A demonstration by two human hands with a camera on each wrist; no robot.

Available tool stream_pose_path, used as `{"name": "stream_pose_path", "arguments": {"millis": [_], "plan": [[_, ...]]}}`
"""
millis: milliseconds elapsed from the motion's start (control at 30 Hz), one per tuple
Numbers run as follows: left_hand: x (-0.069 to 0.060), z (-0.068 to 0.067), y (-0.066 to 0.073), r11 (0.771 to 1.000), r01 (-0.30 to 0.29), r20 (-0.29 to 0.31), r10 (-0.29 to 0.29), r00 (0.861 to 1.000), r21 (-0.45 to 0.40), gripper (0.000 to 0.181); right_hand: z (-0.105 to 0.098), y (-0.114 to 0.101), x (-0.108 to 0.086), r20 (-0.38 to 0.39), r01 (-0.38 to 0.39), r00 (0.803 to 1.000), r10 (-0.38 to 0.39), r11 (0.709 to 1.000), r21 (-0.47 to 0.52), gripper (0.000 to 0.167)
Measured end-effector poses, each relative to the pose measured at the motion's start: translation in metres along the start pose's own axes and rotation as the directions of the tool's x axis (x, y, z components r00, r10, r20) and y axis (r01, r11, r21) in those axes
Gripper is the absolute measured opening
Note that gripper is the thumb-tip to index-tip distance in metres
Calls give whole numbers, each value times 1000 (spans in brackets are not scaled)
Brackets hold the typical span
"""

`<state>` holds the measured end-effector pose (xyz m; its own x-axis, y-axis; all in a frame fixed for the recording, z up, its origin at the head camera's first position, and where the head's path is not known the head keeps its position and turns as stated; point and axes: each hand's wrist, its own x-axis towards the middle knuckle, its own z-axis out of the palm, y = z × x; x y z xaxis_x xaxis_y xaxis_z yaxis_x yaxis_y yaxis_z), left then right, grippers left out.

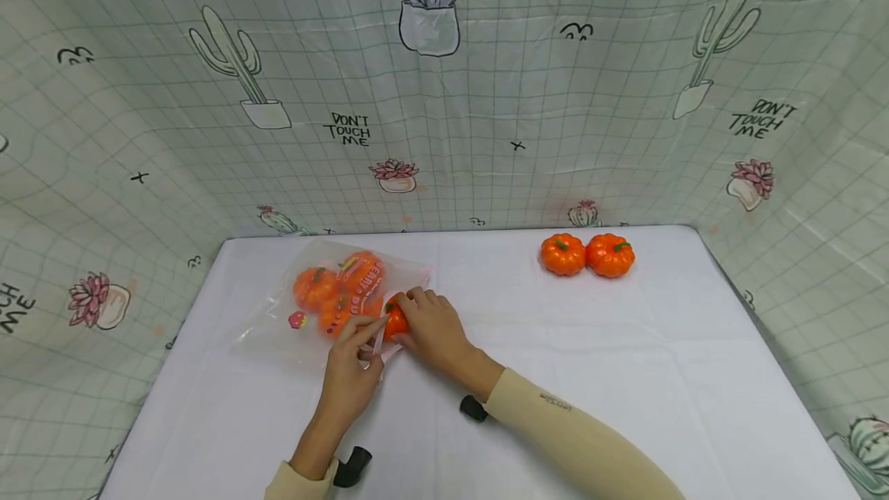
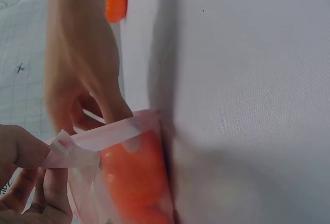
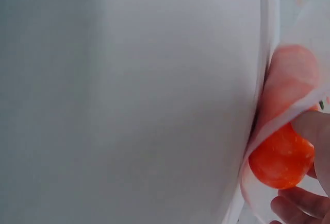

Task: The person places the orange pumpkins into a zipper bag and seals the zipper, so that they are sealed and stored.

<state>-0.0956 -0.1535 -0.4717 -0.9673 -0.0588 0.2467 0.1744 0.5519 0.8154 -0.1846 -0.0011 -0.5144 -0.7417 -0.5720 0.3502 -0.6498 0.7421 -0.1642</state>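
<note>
A clear plastic bag (image 1: 267, 330) with printed lettering lies on the left of the table, several orange pumpkins (image 1: 315, 288) inside. My left hand (image 1: 350, 376) pinches the edge of the bag's mouth; in the left wrist view its thumb and fingers (image 2: 31, 157) hold the pink rim (image 2: 111, 134). My right hand (image 1: 437, 334) grips another small pumpkin (image 1: 395, 321) with a green stem at the mouth. In the right wrist view that pumpkin (image 3: 282, 159) is partly inside the opening, under the thumb. Some of the right fingers are hidden behind the rim.
Two orange pumpkins (image 1: 563, 255) (image 1: 610, 255) sit side by side near the back edge, right of the middle. A patterned cloth (image 1: 486, 99) hangs behind and beside the white table (image 1: 590, 376). Black bands (image 1: 353, 467) are at both wrists.
</note>
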Motion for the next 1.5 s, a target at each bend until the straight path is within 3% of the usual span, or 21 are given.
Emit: {"name": "stream_pose_path", "arguments": {"millis": [267,500,733,933,1500], "plan": [[-1,1,-2,1000,1,-17,-1,1000,-8,54,0,-5,-1,1,3,1000,-3,1000,8,57],[0,1,-2,1000,-12,-18,12,1000,1,55,-19,12,-18,-35,9,999,-8,1000,21,62],[-2,0,-3,1000,-11,-21,11,1000,-8,56,-34,42,-34,-48,-36,998,35,999,-31,63],[-4,0,-5,1000,-6,-24,5,1000,-18,55,-42,70,-48,-89,-87,992,86,996,-8,62],[-1,-1,-4,999,22,-10,-22,1000,-24,54,-76,165,-71,-129,-323,939,319,947,-3,66]]}}
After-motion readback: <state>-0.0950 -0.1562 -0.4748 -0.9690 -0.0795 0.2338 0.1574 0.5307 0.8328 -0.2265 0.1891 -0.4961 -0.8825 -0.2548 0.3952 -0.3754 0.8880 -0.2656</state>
